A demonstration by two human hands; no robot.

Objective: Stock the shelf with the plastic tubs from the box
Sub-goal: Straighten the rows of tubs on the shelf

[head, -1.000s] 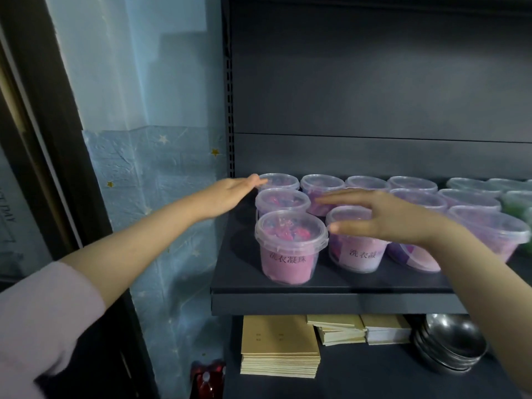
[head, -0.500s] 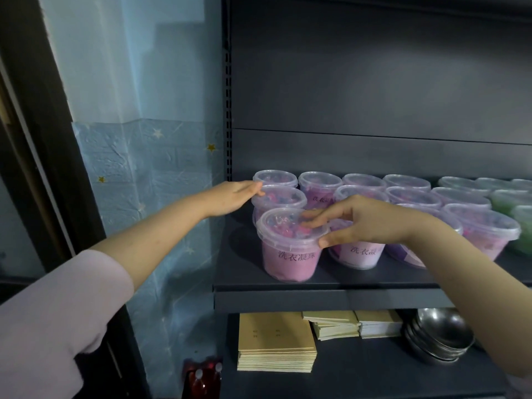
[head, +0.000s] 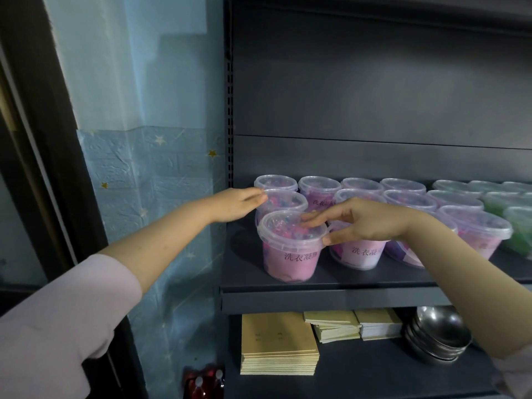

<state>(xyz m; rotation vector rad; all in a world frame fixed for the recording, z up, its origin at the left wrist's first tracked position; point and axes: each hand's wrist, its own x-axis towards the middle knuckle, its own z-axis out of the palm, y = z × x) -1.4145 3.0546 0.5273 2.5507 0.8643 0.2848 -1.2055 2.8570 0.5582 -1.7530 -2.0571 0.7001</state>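
1 head view, close, faces forward-down at shelf [head: 331, 286] front, left end.

Pink tubs [head: 290, 259] beside green tubs [head: 518, 223] on a dark grey shelf [head: 331, 299]; pale-blue, gold-starred wallpaper [head: 161, 180]; tan booklets [head: 277, 342].

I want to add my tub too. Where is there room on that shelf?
Bare shelf lies left of the front-left tub, a narrow patch, and in a thin strip along the front edge. Rightward and behind, other tubs stand packed.
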